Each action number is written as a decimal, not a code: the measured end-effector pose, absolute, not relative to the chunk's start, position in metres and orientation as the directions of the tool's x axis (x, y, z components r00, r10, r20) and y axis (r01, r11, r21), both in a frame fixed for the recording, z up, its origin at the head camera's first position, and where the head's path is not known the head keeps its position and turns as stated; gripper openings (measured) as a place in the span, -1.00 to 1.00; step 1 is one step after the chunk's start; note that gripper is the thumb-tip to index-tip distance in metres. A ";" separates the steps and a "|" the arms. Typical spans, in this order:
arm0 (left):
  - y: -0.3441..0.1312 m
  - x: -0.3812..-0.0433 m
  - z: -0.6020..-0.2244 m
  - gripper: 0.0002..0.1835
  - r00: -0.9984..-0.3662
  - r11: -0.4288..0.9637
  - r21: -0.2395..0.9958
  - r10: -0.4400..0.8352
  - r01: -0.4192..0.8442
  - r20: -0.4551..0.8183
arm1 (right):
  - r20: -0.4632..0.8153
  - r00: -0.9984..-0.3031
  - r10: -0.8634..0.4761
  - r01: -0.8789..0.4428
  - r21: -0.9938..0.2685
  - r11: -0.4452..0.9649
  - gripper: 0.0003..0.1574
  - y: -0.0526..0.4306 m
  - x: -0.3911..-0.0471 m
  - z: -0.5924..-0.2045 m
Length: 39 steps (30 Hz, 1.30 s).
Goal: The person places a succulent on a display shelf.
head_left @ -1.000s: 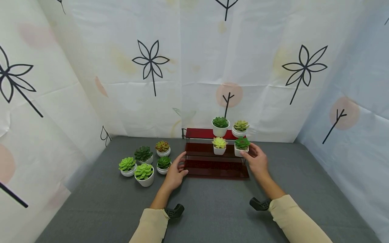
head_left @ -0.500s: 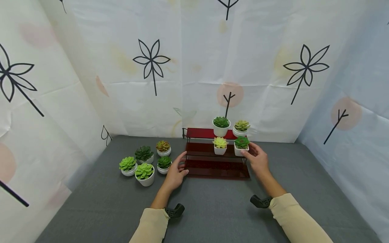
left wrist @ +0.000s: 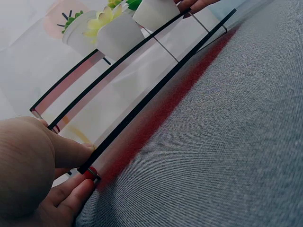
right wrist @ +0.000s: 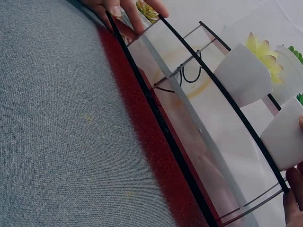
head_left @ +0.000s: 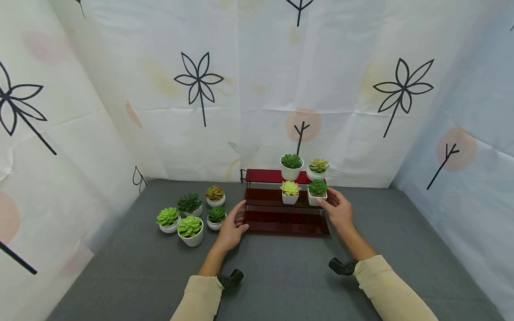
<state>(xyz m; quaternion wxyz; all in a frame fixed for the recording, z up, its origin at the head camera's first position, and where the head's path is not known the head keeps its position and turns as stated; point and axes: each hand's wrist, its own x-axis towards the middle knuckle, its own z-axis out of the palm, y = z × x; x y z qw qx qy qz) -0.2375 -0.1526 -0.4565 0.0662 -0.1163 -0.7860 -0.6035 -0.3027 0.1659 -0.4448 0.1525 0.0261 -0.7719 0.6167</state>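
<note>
R hand (head_left: 339, 213), right of ctr in head view, has fingers clamped on white pot w/ green succulent (head_left: 317, 195) at mid tier of red rack (head_left: 263, 196). L hand (head_left: 231, 229), lower ctr, fingers + thumb clamped on rack's left end.

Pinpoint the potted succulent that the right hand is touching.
The potted succulent is in the head view's right half, at the right end of the middle tier of the red rack, between the yellow succulent and the right hand.
</note>
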 end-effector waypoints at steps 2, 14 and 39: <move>-0.153 -0.238 -0.457 -0.24 -0.965 0.245 0.934 0.104 0.261 0.242 | 0.258 -0.955 0.149 -0.221 -0.949 0.226 -0.32 0.163 -0.299 -0.439; -0.153 -0.239 -0.457 -0.25 -0.964 0.236 0.936 0.113 0.260 0.240 | 0.324 -0.936 0.141 -0.286 -0.928 0.237 -0.33 0.172 -0.295 -0.449; -0.153 -0.238 -0.457 -0.25 -0.962 0.229 0.935 0.110 0.269 0.250 | 0.263 -0.952 -0.156 -0.306 -0.803 0.511 -0.05 0.203 -0.284 -0.477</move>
